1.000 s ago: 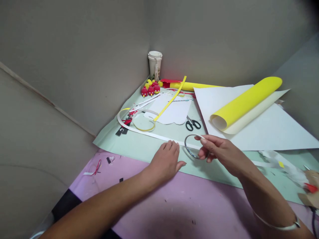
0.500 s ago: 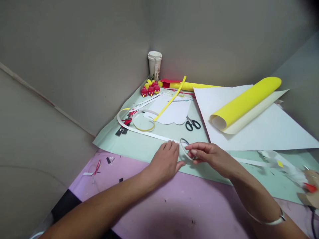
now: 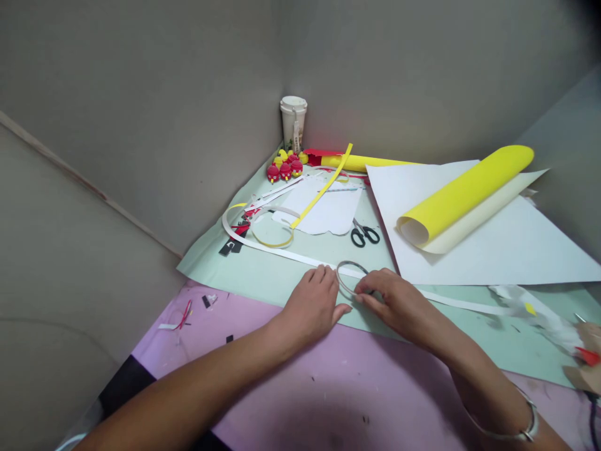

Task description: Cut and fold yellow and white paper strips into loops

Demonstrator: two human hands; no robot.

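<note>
My left hand (image 3: 315,299) lies on the green sheet, palm down, its fingers flat on a long white paper strip (image 3: 300,257) and its thumb apart. Just to its right, my right hand (image 3: 389,304) pinches a thin grey ring (image 3: 338,279) between thumb and fingers. The ring stands tilted over the strip; whether it is a roll of tape I cannot tell. The strip curls into a loop at the left and runs on beneath my right hand. A yellow strip (image 3: 323,188) and black-handled scissors (image 3: 365,234) lie beyond my hands.
A lidded white cup (image 3: 293,122) stands in the back corner beside several small red-and-yellow round ornaments (image 3: 286,170). On the right, a yellow paper roll (image 3: 469,194) rests on a large white sheet (image 3: 516,250). Crumpled white scraps (image 3: 539,310) lie near the right edge.
My right hand has turned the ring so that its round opening shows more, and its fingers have shifted slightly right. My left hand stays on the strip.
</note>
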